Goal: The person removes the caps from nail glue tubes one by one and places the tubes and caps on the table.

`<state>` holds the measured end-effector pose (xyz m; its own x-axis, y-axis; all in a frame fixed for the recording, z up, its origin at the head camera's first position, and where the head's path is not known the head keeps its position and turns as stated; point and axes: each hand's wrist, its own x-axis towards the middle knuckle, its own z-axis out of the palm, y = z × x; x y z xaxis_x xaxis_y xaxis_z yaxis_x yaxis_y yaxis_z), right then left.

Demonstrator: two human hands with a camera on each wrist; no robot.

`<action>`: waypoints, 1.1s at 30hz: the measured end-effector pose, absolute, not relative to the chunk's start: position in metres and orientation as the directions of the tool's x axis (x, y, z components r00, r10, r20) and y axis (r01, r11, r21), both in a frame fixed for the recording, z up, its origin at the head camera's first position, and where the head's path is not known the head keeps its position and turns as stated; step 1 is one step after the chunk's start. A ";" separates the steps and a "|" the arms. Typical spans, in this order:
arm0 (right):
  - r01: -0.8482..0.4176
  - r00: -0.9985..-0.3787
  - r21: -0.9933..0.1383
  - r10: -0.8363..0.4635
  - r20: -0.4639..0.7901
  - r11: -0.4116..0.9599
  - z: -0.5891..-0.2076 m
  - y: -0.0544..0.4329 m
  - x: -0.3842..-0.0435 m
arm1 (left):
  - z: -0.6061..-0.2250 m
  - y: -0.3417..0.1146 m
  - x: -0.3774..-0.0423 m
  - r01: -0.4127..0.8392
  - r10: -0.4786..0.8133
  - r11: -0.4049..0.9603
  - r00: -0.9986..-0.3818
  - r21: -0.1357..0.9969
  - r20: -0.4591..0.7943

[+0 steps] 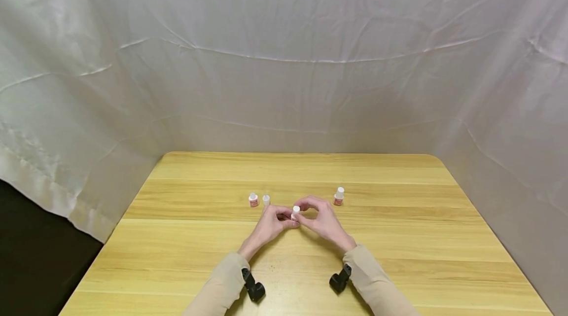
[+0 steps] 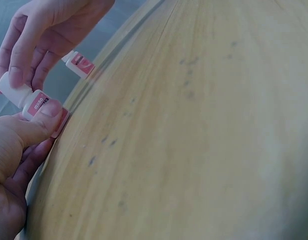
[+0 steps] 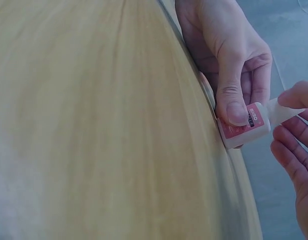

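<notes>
Near the middle of the table, a small white bottle with a red-pink label (image 3: 258, 121) is held upright between both hands. My left hand (image 1: 267, 228) grips its body, thumb pressed on the label in both wrist views. With thumb and fingertips my right hand (image 1: 326, 222) pinches the tall white cap (image 2: 13, 90) at the top. The cap sits on the bottle's neck; whether it is loose cannot be seen. Just beyond the left hand stand a similar bottle (image 1: 253, 200) with a short, narrow white top and, beside it, a separate small white piece that looks like a cap (image 1: 266, 199).
Another labelled bottle (image 1: 339, 196) with a tall white cap stands beyond and right of the right hand. All stand on a light wooden table (image 1: 399, 237). Pale curtains (image 1: 301, 84) hang behind and on both sides.
</notes>
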<state>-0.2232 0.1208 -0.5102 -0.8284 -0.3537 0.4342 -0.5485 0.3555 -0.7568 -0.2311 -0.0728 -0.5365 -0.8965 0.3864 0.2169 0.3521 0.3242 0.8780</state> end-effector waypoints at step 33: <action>-0.550 -0.827 -0.756 -0.358 0.434 0.354 -0.515 0.121 -0.225 | -0.538 -0.073 -0.231 0.358 0.383 0.313 -0.895 0.880 0.228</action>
